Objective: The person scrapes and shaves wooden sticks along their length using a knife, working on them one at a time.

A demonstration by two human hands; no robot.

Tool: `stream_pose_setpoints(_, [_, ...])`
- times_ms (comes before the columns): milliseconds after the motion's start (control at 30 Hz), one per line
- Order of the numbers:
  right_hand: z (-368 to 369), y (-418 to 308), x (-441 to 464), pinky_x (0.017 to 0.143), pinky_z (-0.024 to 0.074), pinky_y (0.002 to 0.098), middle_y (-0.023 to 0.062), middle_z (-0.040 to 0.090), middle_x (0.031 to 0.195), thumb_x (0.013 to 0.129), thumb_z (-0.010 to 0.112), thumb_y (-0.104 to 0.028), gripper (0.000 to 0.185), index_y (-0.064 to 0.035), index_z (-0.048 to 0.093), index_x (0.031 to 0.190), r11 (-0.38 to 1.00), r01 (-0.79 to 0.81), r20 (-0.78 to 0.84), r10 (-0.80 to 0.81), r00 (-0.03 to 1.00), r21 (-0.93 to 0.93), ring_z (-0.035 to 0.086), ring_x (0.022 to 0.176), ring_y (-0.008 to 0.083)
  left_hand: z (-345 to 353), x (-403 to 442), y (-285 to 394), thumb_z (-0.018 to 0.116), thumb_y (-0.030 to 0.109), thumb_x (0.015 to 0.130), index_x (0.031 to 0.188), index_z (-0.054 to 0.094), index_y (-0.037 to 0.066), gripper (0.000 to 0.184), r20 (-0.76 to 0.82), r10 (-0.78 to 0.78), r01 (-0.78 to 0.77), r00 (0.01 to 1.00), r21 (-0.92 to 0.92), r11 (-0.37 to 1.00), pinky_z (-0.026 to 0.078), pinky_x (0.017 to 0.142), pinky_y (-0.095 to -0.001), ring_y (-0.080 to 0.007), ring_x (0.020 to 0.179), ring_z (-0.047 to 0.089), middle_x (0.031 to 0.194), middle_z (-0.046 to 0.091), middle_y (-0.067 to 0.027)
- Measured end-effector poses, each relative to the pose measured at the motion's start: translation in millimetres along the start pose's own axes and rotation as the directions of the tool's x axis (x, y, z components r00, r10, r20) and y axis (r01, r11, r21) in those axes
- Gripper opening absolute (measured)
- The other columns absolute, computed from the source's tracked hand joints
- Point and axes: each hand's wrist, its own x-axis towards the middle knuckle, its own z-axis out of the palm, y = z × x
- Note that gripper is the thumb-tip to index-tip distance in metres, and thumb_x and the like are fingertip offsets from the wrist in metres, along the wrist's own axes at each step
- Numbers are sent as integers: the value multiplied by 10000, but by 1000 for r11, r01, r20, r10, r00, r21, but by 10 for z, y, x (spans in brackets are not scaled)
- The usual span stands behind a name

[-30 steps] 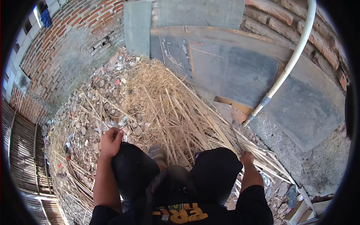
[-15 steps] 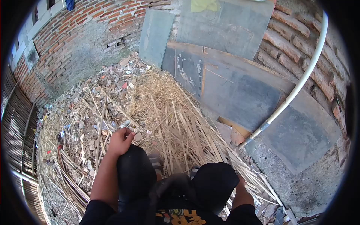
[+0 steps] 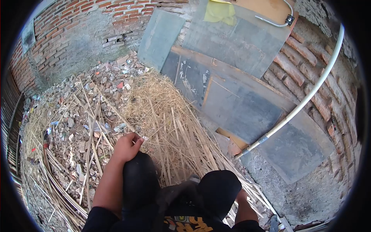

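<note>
My left hand rests on my left knee, which is covered in black cloth. Its fingers are loosely curled, with a gap by the thumb, and nothing shows in the grasp. A small pale fragment appears just past the fingertips, seemingly on the ground behind. Against the outer side of my right knee lies my right hand; the knee hides its fingers. Dry straw and split bamboo strips cover the ground in front of both knees.
Stony rubble spreads to the left, with long strips across it. Grey boards lean on the brick wall at the right and back. A white pipe slants in front of them. Yellow cloth hangs above.
My view has turned, so the boards sit lower and a bent metal tube shows at the top right. My feet are mostly out of sight. Both hands stay at the knees.
</note>
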Motion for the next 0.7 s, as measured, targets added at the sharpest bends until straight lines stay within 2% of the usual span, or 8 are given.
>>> stream_pose_setpoints(67, [73,112,71,1011,559,473,190,738,1233,923,682,-432,465,-108,707,1255,999,28,3,-28,1000,-41,702,1186,357,-36,-12,-32,728,325,962,1002,743,8,319,10,-4,5,1000,-40,999,581,734,-415,-307,779,742,880,745,-192])
stream_pose_setpoints(100, [76,174,78,995,560,480,199,735,1236,914,695,-437,491,-84,697,1256,985,145,-16,-147,989,-93,704,1167,377,-61,-20,-52,725,327,963,1008,745,10,321,10,-2,2,1000,-47,999,582,737,-417,-309,783,742,884,745,-193])
stream_pose_setpoints(233, [-383,13,-298,978,553,487,258,728,1199,882,732,-484,573,-1,684,1186,973,6,-19,-2,1000,230,701,1143,413,-118,-54,-145,710,362,963,1019,748,26,343,12,7,-6,1000,-68,998,584,744,-444,-342,799,747,876,748,-194])
stream_pose_setpoints(367, [-629,-45,-388,992,542,488,282,716,1199,834,772,-506,666,46,663,1189,991,39,-54,-32,998,129,687,1159,430,-154,-107,-184,691,386,966,990,743,44,347,-1,37,-37,999,-98,995,576,773,-467,-369,837,741,879,748,-187])
stream_pose_setpoints(467, [-744,13,-364,1011,528,503,292,697,1216,827,774,-508,653,13,666,1205,995,55,-117,-45,992,87,671,1177,432,-174,-117,-224,684,381,970,993,736,48,338,6,58,-57,998,-130,990,570,794,-478,-378,860,736,889,748,-179])
stream_pose_setpoints(500, [-1005,-215,-623,1030,515,515,291,685,1223,827,766,-482,602,-40,672,1226,992,127,-118,-122,985,29,655,1186,441,-185,-122,-228,683,384,970,1000,736,49,341,5,67,-66,998,-134,989,570,796,-478,-379,863,736,892,749,-179])
stream_pose_setpoints(600, [-1236,-134,-587,1022,522,514,276,701,1177,832,744,-417,529,-82,679,1236,989,130,-167,-139,976,-64,663,1161,452,-150,-118,-317,679,392,971,1014,740,47,353,-7,80,-80,997,-142,987,571,809,-474,-378,869,736,916,754,-182])
stream_pose_setpoints(700, [-1514,-9,-543,1028,526,501,299,704,1198,804,729,-338,478,-24,699,1163,996,83,-254,-88,963,-32,663,1182,454,-139,-121,-335,685,385,968,1029,743,45,351,-24,78,-80,997,-130,988,576,816,-467,-373,863,740,945,756,-190])
